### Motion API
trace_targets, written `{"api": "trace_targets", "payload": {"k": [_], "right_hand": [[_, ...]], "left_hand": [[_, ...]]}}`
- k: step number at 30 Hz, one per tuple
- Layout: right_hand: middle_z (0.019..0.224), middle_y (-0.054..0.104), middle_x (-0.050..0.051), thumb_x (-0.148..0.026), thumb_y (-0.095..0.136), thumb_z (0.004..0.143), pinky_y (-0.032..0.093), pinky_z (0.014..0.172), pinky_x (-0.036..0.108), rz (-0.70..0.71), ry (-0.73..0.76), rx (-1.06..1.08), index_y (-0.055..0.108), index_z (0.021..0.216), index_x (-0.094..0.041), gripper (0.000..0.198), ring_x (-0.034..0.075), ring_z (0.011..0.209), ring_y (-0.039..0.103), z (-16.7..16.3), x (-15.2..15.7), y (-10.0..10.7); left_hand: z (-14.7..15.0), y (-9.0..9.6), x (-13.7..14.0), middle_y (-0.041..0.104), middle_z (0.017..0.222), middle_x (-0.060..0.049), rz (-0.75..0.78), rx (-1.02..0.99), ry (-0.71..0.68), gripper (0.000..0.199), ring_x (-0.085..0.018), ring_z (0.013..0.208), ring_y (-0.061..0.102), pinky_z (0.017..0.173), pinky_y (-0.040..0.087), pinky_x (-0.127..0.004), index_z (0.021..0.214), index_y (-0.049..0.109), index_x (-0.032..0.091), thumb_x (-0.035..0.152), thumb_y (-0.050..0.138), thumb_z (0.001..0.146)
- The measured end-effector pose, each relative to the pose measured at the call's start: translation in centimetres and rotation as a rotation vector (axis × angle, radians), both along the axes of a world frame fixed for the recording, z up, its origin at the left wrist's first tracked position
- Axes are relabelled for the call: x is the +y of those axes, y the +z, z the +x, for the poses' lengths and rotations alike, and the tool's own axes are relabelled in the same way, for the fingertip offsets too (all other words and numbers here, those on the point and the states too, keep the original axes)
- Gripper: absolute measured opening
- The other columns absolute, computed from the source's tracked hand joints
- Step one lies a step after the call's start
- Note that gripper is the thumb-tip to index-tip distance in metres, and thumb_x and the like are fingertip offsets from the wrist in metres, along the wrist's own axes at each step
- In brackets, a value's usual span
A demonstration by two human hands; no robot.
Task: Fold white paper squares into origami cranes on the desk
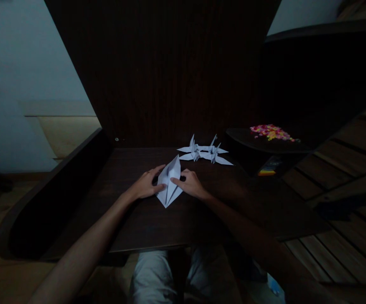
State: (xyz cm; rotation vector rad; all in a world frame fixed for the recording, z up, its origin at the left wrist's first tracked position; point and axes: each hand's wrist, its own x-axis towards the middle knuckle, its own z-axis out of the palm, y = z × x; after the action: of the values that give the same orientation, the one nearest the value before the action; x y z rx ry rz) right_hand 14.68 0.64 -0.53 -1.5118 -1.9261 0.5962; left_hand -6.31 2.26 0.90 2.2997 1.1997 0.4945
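Between my hands is a sheet of white origami paper point(171, 177), folded into a long diamond with a crease down its middle. My left hand point(146, 183) grips its left edge, thumb on top and fingers behind. On the right edge, my right hand point(192, 183) holds it the same way, its thumb lying on the paper near the crease. The lower point of the diamond faces me. Just beyond, several finished white paper cranes point(197, 154) stand close together with wings spread.
A dark wooden desk point(132, 230) carries the work, with a raised side panel point(53, 194) at left and a tall back panel point(170, 76). On a low rounded shelf point(243, 139) at right lies a heap of small pink and yellow pieces point(273, 132). Wooden slats point(335, 257) show at lower right.
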Motion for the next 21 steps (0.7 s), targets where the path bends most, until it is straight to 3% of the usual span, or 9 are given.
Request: {"api": "trace_targets", "payload": {"k": [14,21], "right_hand": [[0.071,0.070,0.004,-0.020,0.061,0.075,0.047,0.074,0.029,0.030,0.012,0.023,0.071,0.064,-0.015,0.016,0.019,0.076,0.063,-0.16,0.11,-0.07],[0.080,0.069,0.009,-0.022,0.061,0.073,0.046,0.073,0.029,0.086,-0.039,-0.136,0.070,0.065,-0.013,0.014,0.020,0.076,0.061,-0.21,0.01,0.05]], "left_hand": [[0.08,0.00,-0.04,0.059,0.127,-0.014,0.058,0.090,0.009,0.071,-0.030,0.114,0.057,0.097,0.043,-0.045,0.141,0.037,0.017,0.055,0.049,0.082],[-0.01,-0.08,0.13,0.061,0.125,-0.014,0.053,0.090,-0.010,0.069,-0.031,0.118,0.054,0.099,0.041,-0.046,0.142,0.036,0.016,0.048,0.050,0.082]]}}
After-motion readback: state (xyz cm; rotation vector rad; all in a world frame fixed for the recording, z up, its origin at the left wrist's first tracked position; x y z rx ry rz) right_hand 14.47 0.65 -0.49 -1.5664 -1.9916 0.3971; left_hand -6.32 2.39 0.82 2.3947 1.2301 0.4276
